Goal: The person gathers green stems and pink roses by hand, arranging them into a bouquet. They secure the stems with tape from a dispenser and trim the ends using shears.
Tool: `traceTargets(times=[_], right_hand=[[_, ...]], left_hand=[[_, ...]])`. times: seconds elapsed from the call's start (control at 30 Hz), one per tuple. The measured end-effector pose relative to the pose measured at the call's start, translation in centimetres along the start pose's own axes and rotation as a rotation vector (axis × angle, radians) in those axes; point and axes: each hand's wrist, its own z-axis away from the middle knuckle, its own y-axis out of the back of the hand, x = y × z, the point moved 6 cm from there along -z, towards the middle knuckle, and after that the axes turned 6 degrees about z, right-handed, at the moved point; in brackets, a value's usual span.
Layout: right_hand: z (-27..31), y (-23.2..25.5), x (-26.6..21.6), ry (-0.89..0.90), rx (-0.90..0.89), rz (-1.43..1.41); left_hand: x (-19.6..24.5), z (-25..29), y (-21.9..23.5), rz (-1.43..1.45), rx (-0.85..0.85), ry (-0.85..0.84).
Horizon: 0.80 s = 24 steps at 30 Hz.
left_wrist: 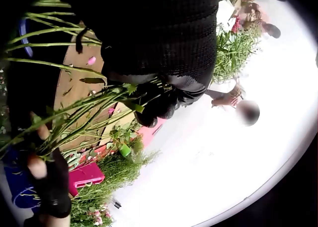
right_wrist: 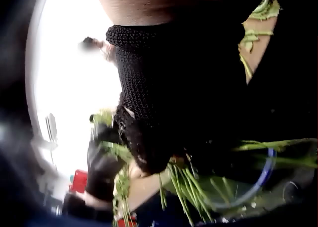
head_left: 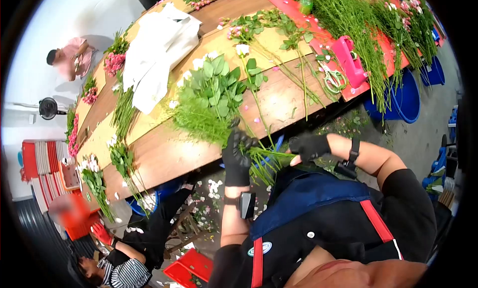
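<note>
A bunch of white roses with broad leaves [head_left: 214, 88] and feathery greenery [head_left: 199, 121] points away from me over the table's near edge. My left hand [head_left: 237, 156], in a black glove, grips the bunch round its stems [left_wrist: 82, 110], just below the foliage. Close to my body, my right hand [head_left: 311, 147] wears a black glove with bare fingertips. Its thumb and fingers pinch the lower stems, beside the left hand. In the right wrist view several cut stem ends [right_wrist: 186, 192] hang below the right hand.
The wooden table [head_left: 289, 106] bears a white cloth [head_left: 159, 49], scissors [head_left: 332, 80], a pink tool [head_left: 348, 61] and piled greenery [head_left: 343, 29]. Blue buckets [head_left: 406, 101] stand at right. One person in red gloves [head_left: 102, 233] sits lower left; another person [head_left: 74, 59] is across the table.
</note>
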Motion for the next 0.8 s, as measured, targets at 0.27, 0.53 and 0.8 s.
traceTargets(times=[0.27, 0.53, 0.8], right_hand=[[2.1, 30.7, 19.3, -0.515, 0.906, 0.408], [-2.7, 26.6, 24.1, -0.597, 0.813, 0.403], [5.3, 23.1, 19.9, -0.104, 1.225, -0.353]], left_hand=[[-1.5, -0.6, -4.0, -0.261, 0.093, -0.124], [-3.8, -3.7, -4.9, -0.278, 0.210, -0.140], [-6.2, -8.3, -4.2, -0.122, 0.101, -0.165]])
